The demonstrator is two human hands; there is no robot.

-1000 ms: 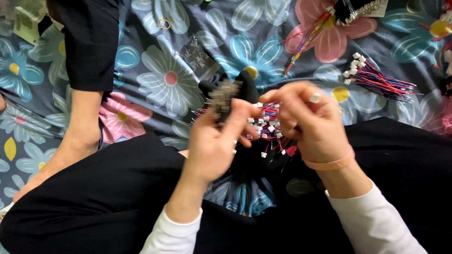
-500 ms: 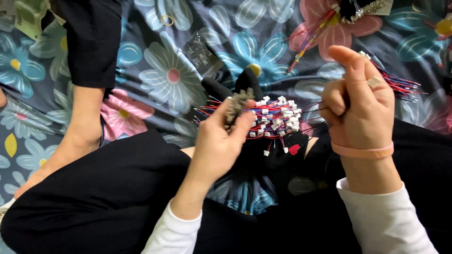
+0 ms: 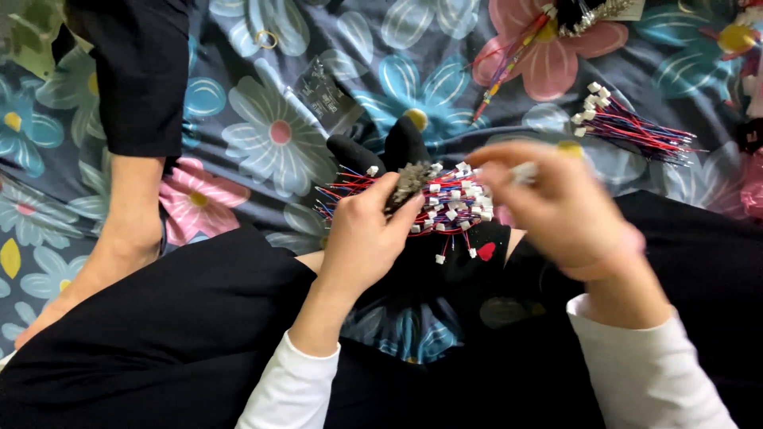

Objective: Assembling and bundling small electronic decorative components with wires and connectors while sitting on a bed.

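Left hand (image 3: pixel 367 238) grips a wire bundle (image 3: pixel 433 202) with white plugs; blurred right hand (image 3: pixel 556 202) pinches one plug (image 3: pixel 524 171) above a floral sheet (image 3: pixel 270 135), another bundle (image 3: pixel 628 127) nearby.

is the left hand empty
No, the left hand grips a bundle of red and blue wires with white connectors over the lap.

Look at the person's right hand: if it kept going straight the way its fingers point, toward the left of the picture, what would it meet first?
Most likely the bundle of wires with white connectors, held in the left hand. The right hand is blurred, so its height above the bundle is unclear.
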